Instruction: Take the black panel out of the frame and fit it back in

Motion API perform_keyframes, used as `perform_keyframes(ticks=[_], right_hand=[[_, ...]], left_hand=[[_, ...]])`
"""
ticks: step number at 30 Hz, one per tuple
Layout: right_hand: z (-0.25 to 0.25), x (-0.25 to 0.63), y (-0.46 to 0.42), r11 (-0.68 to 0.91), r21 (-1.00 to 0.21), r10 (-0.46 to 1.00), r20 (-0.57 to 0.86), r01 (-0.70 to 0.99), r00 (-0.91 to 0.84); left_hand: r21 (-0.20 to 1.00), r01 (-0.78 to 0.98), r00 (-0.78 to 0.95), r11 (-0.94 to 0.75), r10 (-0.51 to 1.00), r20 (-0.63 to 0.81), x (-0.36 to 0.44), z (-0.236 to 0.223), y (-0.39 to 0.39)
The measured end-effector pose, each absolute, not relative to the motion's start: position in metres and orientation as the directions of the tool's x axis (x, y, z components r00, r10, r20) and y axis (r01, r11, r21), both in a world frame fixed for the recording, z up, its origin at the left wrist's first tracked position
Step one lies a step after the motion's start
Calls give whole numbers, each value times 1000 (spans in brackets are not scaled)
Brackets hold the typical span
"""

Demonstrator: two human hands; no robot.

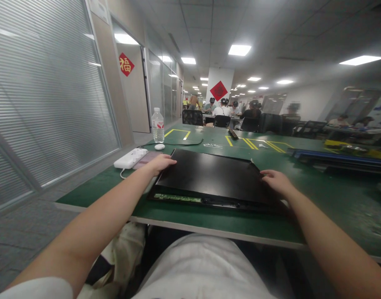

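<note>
Astride black panel point(209, 172), hands point(160, 163) point(276, 181) wide apart

On the bench point(93, 192) before us, near its front edge, we have a panel point(209, 172), between our left hand point(161, 163) at its left edge and our right hand point(276, 182) at its right. A circuit board point(178, 198) lies along the panel's near side, toward the left. We see a box point(124, 160) left of the panel, a bottle point(158, 131) behind and right of the box, a bar point(233, 134) beyond the panel, and rails point(340, 159) farther right.
</note>
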State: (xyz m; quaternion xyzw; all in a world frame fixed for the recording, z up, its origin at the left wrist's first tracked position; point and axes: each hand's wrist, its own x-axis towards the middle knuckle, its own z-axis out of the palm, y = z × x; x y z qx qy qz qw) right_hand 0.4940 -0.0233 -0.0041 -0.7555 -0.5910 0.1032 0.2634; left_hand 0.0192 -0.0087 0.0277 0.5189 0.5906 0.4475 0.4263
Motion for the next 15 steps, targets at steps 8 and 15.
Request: perform_keyframes(ticks=[8,15], right_hand=[[-11,503,-17,-130,-558,957,146,820,251],[-16,507,-14,-94,-576,959,168,812,230]], left_hand=[[952,299,-52,63,997,-49,23,27,-13],[932,361,-58,-19,997,42,22,29,-13]])
